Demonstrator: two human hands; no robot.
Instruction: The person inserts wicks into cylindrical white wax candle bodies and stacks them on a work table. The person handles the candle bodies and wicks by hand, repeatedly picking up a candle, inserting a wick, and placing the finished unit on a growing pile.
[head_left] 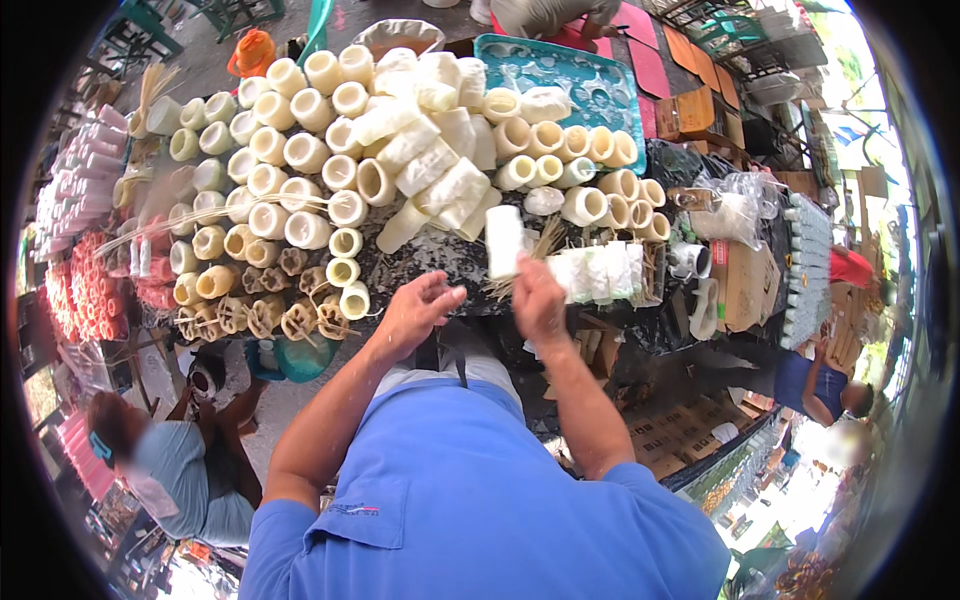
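Observation:
My right hand (540, 300) is closed, its fingertips at the lower edge of a smooth white cylinder (503, 240), which it appears to hold upright above the table. Over the dark, white-flecked tabletop (425, 258) hovers my left hand (418, 312), with fingers apart and nothing in it. Beyond it lies a heap of pale wrapped cylinders (430, 165). Thin straw-coloured sticks (550, 238) show behind my right hand. Just to its right stands a row of white wrapped pieces (598, 272). Cream hollow wax cylinders (307, 153) stand in rows on the left.
A wet teal tray (600, 85) lies at the back. Plastic bags (735, 205) and a cardboard box (755, 285) crowd the right side. Pink cylinders (85, 290) are stacked at far left. One person (190, 470) sits at lower left; another (815, 385) is at right.

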